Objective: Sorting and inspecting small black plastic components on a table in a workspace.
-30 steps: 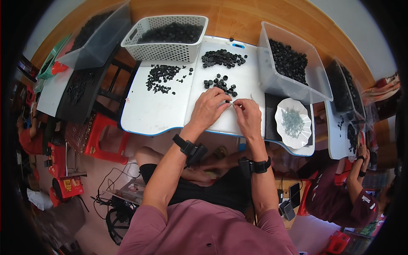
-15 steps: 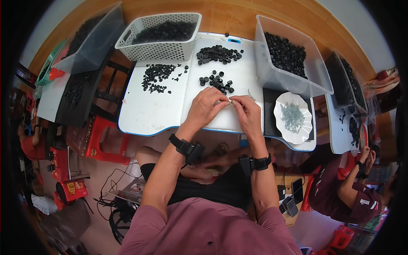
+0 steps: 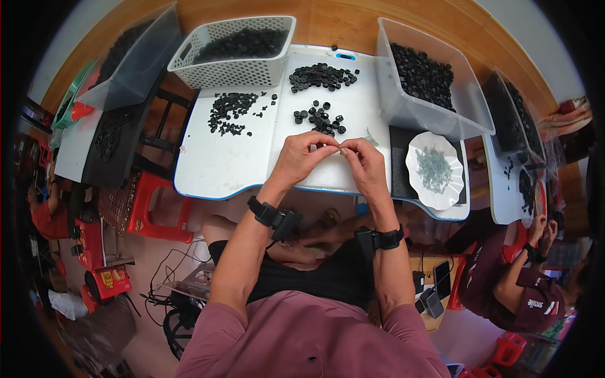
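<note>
My left hand (image 3: 301, 156) and my right hand (image 3: 365, 162) meet fingertip to fingertip above the near middle of the white table (image 3: 220, 167). Thumb and forefinger of each are pinched together, and whatever lies between them is too small to make out. Just beyond the fingertips sits a loose group of round black caps (image 3: 320, 118). Farther back lies a larger pile of black caps (image 3: 322, 77). Small black parts (image 3: 232, 112) are heaped to the left. To the right of my right hand, a white scalloped dish (image 3: 419, 189) holds many small, clear, pale pieces.
A white perforated basket (image 3: 233, 77) and a clear plastic bin (image 3: 435, 123), both full of black parts, stand at the back. The dish rests on a dark mat (image 3: 399, 148). A red stool (image 3: 142, 214) is at left; a co-worker (image 3: 510, 283) sits at right.
My left fingertips have shifted slightly and the two hands' pinches now touch more closely. The view has tilted a little; the piles and containers look the same.
</note>
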Tool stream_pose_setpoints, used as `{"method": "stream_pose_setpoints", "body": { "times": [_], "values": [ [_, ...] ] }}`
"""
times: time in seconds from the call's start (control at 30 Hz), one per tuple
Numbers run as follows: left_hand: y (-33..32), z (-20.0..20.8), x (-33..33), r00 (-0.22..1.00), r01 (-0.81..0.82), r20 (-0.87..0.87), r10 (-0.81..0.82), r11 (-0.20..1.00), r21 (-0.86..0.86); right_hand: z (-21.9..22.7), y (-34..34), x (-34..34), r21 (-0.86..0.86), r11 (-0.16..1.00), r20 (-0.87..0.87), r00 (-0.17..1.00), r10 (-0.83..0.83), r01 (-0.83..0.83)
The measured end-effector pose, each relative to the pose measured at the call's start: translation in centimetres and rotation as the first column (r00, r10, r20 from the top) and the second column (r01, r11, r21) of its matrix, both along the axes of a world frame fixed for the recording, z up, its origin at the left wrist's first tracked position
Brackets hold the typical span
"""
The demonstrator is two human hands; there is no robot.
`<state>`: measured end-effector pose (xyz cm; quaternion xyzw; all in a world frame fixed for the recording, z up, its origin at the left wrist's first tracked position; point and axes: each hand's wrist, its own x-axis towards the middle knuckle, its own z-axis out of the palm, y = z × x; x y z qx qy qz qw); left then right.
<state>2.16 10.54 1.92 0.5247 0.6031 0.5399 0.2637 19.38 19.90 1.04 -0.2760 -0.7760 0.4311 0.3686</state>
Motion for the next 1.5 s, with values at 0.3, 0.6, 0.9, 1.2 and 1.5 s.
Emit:
{"method": "stream_pose_setpoints", "body": {
  "times": [0.3, 0.6, 0.9, 1.2, 1.5],
  "values": [
    [0.0, -0.2, -0.2, 0.999, 0.019, 0.049, -0.018, 0.999, -0.038, 0.2, 0.0, 0.2, 0.001, 1.000, -0.014, 1.000, 0.009, -0.009],
    [0.0, -0.2, -0.3, 0.997, 0.041, 0.063, -0.040, 0.999, -0.020, 0.0, -0.2, -0.1, 0.076, 0.997, 0.029, 1.000, 0.003, -0.005],
    [0.3, -0.3, 0.1, 0.988, -0.003, 0.154, 0.009, 0.999, -0.038, -0.3, -0.5, -0.8, 0.479, 0.875, 0.044, 0.994, -0.102, 0.068],
    [0.2, -0.1, 0.3, 0.999, -0.053, 0.009, 0.053, 0.998, -0.031, -0.1, -0.6, -0.9, 0.568, 0.817, 0.030, 0.990, -0.137, 0.096],
    [0.1, 0.4, 0.3, 0.999, -0.038, -0.021, 0.037, 0.997, -0.067, 0.2, -0.5, -0.6, 0.353, 0.933, -0.001, 0.998, -0.068, 0.064]
  ]
}}
